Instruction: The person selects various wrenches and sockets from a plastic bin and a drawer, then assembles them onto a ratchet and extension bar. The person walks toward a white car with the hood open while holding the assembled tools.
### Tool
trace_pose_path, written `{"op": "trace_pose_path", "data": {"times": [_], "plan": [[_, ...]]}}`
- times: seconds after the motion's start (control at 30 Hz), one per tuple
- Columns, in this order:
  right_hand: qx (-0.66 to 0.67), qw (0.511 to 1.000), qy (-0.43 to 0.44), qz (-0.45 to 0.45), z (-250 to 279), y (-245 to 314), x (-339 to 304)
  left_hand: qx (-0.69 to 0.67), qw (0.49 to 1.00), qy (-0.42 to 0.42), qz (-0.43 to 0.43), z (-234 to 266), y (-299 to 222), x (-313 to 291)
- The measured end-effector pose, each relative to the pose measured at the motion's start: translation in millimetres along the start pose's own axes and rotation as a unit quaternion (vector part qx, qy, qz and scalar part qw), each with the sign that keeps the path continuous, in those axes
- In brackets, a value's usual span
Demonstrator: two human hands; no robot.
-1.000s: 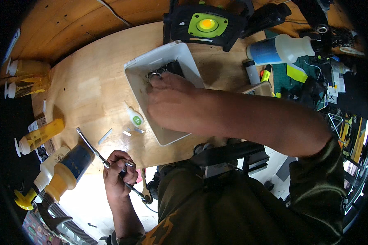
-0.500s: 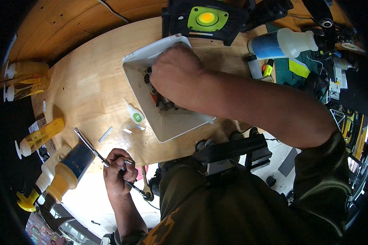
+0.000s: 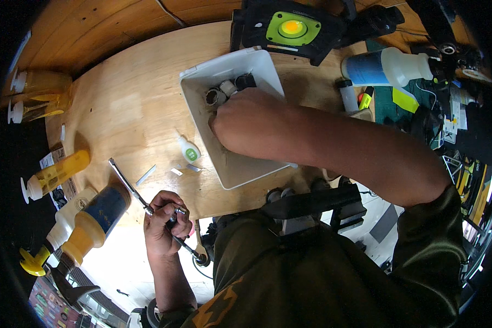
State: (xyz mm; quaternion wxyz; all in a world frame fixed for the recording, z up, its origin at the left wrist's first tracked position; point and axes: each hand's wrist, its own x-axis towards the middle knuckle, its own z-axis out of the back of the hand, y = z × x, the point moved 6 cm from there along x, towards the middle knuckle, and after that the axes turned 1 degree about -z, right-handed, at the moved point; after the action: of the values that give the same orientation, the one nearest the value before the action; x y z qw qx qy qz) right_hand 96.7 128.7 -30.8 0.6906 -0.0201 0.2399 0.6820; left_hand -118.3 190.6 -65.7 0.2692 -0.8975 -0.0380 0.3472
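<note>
My left hand (image 3: 165, 224), at the table's front edge, is closed around a long socket wrench (image 3: 128, 183). Its shiny bar points up and to the left, and a round ratchet head (image 3: 201, 259) shows below the hand. A small metal piece, perhaps a socket, sits at the thumb and fingertips. My right hand (image 3: 246, 123) reaches down into a white plastic bin (image 3: 230, 174), its fingers hidden below the back of the hand. Just beyond it, several cylindrical socket-like metal pieces (image 3: 215, 97) lie in the bin.
Left of the bin lie a small white bottle (image 3: 188, 150) and pale strips (image 3: 146, 174). Orange and white bottles (image 3: 60, 172) line the left side. A lit work lamp (image 3: 293, 28) stands behind; a blue-labelled spray bottle (image 3: 385, 67) lies at the far right.
My right hand has moved down within the bin, toward its near side, uncovering metal pieces at the far end. The view has shifted slightly; my left hand keeps its grip.
</note>
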Motion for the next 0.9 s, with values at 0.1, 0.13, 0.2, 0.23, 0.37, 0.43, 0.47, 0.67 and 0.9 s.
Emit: {"op": "trace_pose_path", "data": {"times": [0.1, 0.13, 0.2, 0.23, 0.37, 0.43, 0.47, 0.67, 0.9], "plan": [[-0.027, 0.999, 0.018, 0.004, 9, 3, -4, -0.001, 1.000, -0.013, -0.009, 5, 0, 0], [-0.033, 0.999, 0.042, 0.005, 12, 4, -5, -0.005, 1.000, -0.014, -0.010, 6, -1, 0], [-0.116, 0.985, 0.121, 0.029, -5, 13, -5, -0.015, 1.000, -0.017, -0.012, 6, -1, 1], [-0.157, 0.974, 0.158, 0.041, -15, 17, -4, -0.016, 1.000, -0.018, -0.003, 6, -1, 1], [-0.006, 0.973, 0.212, -0.092, -29, 5, 8, -0.067, 0.997, -0.018, 0.022, 3, -2, 6], [0.043, 0.974, 0.199, -0.103, -13, -2, 14, -0.095, 0.995, 0.004, 0.022, 3, -4, 7], [0.064, 0.973, 0.194, -0.111, -8, -7, 14, -0.109, 0.994, 0.009, 0.021, 1, -3, 8], [0.056, 0.973, 0.203, -0.095, -27, 5, 16, -0.170, 0.984, 0.040, 0.030, 2, -2, 8], [0.075, 0.956, 0.259, -0.116, -30, -11, 22, -0.169, 0.984, 0.042, 0.039, 5, 5, 5]]}}
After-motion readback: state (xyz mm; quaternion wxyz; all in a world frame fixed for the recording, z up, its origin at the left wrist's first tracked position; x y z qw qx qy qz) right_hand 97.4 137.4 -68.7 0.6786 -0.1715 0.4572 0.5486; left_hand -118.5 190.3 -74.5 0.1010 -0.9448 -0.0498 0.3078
